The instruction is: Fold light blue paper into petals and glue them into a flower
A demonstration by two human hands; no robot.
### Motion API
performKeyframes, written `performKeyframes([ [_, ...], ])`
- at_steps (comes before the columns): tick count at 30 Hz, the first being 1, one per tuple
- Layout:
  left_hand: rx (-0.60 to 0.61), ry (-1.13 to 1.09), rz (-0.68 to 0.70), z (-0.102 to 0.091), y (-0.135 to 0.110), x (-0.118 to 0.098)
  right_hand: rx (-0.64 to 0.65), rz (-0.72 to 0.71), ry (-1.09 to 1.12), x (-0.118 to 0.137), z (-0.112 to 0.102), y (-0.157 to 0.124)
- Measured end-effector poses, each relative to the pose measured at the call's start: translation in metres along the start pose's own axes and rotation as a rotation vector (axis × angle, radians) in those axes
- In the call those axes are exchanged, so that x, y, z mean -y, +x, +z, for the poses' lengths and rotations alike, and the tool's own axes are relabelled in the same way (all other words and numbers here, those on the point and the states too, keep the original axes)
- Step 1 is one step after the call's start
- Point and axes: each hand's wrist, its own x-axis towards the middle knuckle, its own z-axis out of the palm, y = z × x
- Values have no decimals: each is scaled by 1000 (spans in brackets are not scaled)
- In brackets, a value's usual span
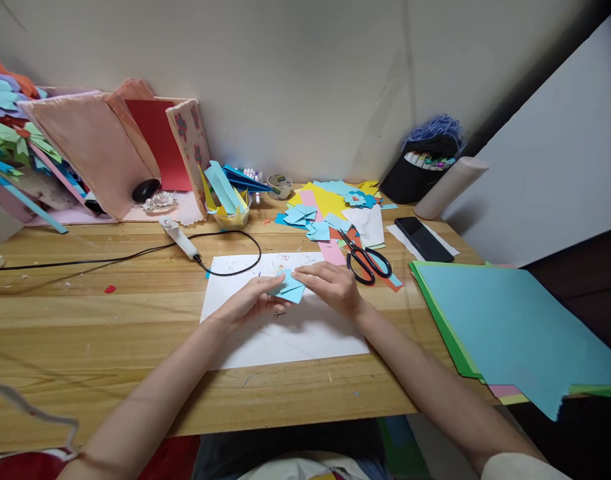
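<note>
A small folded light-blue paper piece lies on a white sheet in the middle of the wooden desk. My left hand grips its left edge with curled fingers. My right hand presses down on its right side, fingers laid over the paper. Both hands touch the same piece.
Black scissors lie just right of my right hand, beside a pile of cut coloured paper. A glue gun with a black cord lies to the left. A stack of coloured sheets overhangs the right edge; a phone lies behind.
</note>
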Motion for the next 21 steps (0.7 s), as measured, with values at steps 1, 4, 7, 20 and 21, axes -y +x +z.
performKeyframes([
  [1, -7, 8, 3, -1, 1, 1, 19, -20, 6, 1, 1, 0],
  [4, -88, 64, 57, -3, 3, 4, 56, 40, 105, 4, 4, 4],
  [7, -217, 122, 132, -3, 5, 5, 23, 310, 360, 8, 6, 8],
  [20, -336, 290, 265, 6, 6, 12, 113, 685, 778, 19, 10, 11],
  [21, -342, 301, 271, 6, 6, 12, 122, 686, 788, 19, 10, 10],
])
